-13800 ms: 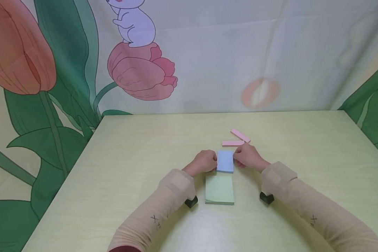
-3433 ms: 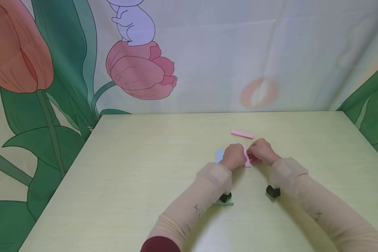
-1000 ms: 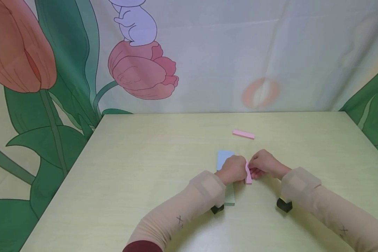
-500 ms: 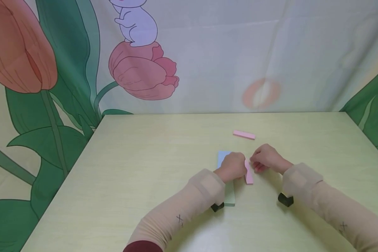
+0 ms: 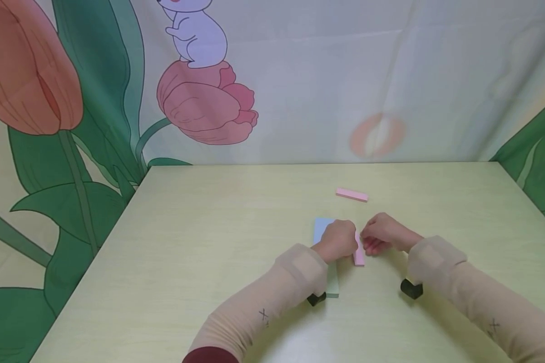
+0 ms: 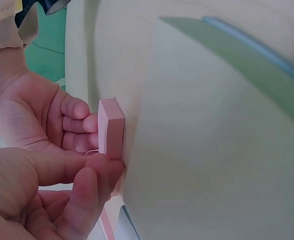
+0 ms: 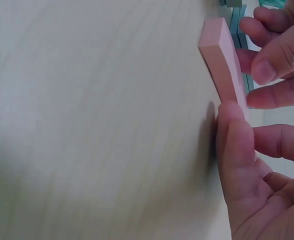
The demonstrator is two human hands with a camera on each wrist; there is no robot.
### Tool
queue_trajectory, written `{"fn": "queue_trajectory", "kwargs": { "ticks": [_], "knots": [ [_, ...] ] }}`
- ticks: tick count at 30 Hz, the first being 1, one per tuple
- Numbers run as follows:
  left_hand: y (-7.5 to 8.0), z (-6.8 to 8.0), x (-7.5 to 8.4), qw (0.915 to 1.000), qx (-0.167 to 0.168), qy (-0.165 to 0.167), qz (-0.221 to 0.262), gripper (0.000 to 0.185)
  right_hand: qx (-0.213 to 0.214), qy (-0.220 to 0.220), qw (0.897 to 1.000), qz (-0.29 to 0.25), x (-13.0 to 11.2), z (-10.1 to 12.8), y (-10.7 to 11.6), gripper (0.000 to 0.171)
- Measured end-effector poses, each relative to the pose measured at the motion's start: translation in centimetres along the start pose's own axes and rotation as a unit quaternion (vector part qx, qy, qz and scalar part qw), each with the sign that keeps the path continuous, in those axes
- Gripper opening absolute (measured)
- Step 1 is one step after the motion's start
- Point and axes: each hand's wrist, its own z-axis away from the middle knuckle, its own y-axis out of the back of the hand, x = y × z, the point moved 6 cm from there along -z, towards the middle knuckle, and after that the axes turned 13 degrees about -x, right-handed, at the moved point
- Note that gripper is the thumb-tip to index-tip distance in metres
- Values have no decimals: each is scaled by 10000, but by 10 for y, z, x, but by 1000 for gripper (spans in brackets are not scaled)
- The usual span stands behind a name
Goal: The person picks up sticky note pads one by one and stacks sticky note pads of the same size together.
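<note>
Nearest the person, the left hand [image 5: 338, 242] and right hand [image 5: 381, 234] are meeting over the pale wooden table [image 5: 209, 242], both pinching the narrow pink sticky-note pad [image 5: 359, 252] between them. Its long axis is running away from the person, one long edge resting on the table. The left fingers [image 6: 92, 175] are pressing one face, the right fingers [image 7: 237, 145] the opposite. Just left are lying the green sticky-note pad [image 5: 332, 285] and blue sticky-note pad [image 5: 320, 229]; farther off, a second pink pad [image 5: 351, 194] is lying crosswise.

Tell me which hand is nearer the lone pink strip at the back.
Right. The right hand lies just below-right of the pink strip; the left hand sits further forward and left.
</note>
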Motion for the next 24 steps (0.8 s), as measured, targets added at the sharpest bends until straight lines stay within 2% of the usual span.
{"fn": "queue_trajectory", "kwargs": {
  "ticks": [13,24],
  "knots": [
    [-1,-1,0,9999,68,-68,-47,19,20,-170,9998,-100,1,-2,-5,18],
    [2,0,-2,9999,120,83,-64,14,131,-176,9997,122,0,-5,2,16]
  ]
}}
